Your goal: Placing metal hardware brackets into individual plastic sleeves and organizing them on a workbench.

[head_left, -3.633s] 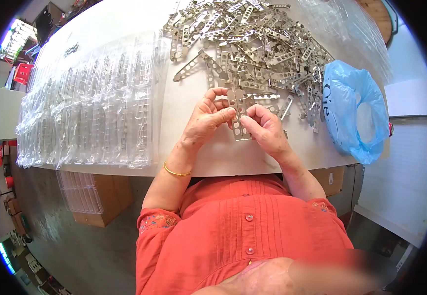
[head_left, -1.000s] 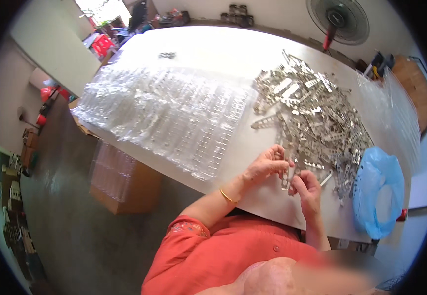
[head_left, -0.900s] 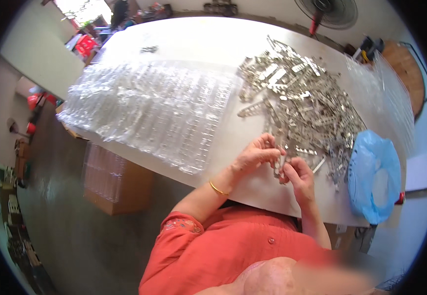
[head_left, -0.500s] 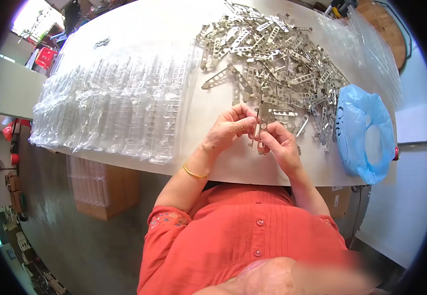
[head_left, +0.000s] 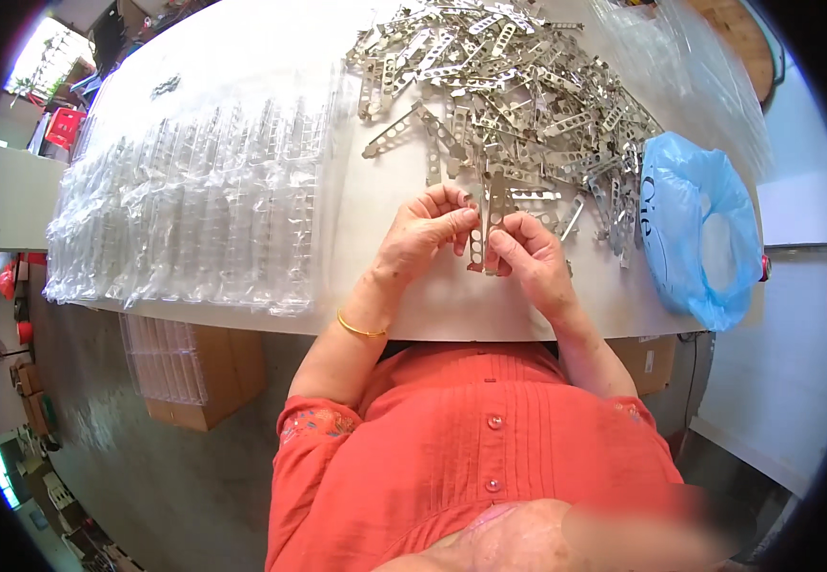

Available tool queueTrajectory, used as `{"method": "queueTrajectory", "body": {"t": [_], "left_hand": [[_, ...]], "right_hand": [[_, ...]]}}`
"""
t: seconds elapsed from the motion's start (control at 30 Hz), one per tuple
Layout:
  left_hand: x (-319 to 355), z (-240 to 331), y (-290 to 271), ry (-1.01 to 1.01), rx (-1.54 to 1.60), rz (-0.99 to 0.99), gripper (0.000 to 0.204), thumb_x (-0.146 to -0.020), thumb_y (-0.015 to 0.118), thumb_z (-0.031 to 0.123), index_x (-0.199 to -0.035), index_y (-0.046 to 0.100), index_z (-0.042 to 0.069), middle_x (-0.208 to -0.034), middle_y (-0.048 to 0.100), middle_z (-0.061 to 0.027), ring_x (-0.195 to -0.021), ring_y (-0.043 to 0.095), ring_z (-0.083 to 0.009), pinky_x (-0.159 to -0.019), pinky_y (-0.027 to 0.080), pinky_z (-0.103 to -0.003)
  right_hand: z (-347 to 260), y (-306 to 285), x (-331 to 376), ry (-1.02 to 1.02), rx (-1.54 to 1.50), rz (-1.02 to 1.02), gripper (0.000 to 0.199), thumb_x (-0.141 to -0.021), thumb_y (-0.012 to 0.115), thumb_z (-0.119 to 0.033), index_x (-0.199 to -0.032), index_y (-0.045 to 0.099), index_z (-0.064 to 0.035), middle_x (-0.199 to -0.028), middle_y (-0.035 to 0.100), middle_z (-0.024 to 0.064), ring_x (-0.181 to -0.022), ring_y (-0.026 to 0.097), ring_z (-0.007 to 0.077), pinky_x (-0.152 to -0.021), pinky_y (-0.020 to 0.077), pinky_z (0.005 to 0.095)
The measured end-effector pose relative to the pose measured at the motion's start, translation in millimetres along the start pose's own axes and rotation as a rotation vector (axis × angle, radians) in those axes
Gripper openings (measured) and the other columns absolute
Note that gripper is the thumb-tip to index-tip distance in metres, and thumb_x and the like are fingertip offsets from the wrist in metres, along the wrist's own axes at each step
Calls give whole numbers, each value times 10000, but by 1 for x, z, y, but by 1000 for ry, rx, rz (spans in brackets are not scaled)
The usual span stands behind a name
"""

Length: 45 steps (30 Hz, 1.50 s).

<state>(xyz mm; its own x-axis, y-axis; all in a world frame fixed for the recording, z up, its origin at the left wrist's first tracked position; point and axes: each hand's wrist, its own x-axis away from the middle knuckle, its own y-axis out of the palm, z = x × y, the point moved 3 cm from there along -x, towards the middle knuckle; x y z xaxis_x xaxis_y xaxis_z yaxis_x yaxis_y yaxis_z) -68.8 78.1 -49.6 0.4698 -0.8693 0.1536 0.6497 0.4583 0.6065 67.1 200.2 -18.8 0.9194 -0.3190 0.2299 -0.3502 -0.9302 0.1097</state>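
While the left hand (head_left: 430, 232) and right hand (head_left: 530, 259) pinch metal strips (head_left: 476, 252) near the heap (head_left: 537, 95), these seem light, stiff and slick, best held by their long edges.

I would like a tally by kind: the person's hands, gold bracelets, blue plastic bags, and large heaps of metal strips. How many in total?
Left hand and right hand: 2
Gold bracelet: 1
Blue plastic bag: 1
Large heap of metal strips: 1 (single strips overlap too much to count)
Total: 5
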Motion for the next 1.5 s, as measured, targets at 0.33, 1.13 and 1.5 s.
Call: {"method": "queueTrajectory", "body": {"t": [0.33, 1.13, 1.5], "left_hand": [[-1, 2, -2, -17, 70, 104, 113, -952, 666, 142, -966, 582, 67, -849, 671, -72, -594, 596, -98, -497, 506, -234], [1, -1, -1, -10, 26, 21, 89, -955, 654, 104, -983, 581, 62, -817, 633, -24, -604, 605, -88, -492, 510, -230], [0, -5, 0, -69, 30, -33, 116, -955, 665, 121, -1030, 620, 46, -839, 648, -27, -612, 609, -90, -508, 511, -227]], "right_hand": [[-1, -7, -3, -66, -55, 112, 132, -1005, 599, -210, -970, 617, -84, -746, 612, -32, -661, 538, 26, -573, 409, 186], [3, 6, 0, 67, 111, -28, 152, -1015, 578, -213, -1004, 625, -69, -769, 584, -46, -651, 515, 27, -574, 423, 202], [12, 4, -1, -4, 198, -18, 176, -1012, 578, -209, -1032, 654, -51, -756, 618, -23, -657, 547, 37, -586, 450, 229]]}}
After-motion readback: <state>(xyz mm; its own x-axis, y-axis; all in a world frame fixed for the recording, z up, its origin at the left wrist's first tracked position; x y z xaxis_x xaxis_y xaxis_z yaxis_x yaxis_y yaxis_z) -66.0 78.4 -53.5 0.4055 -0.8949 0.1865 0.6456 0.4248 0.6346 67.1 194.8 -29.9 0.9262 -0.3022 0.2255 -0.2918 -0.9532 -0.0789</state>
